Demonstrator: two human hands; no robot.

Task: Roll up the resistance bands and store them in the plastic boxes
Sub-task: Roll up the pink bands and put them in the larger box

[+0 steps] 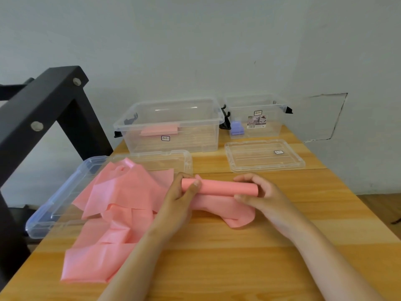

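A pink resistance band (112, 213) lies crumpled across the left of the wooden table (217, 257). Its right end is wound into a tight pink roll (219, 187) held just above the table. My left hand (184, 192) grips the roll's left end, thumb over the top. My right hand (256, 192) curls around the roll's right end. A large clear plastic box (217, 120) at the back holds a folded pink band (159, 130). A smaller clear box (273, 124) to its right holds a rolled purple band (237, 128).
Two clear lids lie on the table: one (56, 205) at the left, partly under the pink band, the other (264, 155) in front of the small box. A black metal frame (43, 109) stands at the left. A pale wall is behind.
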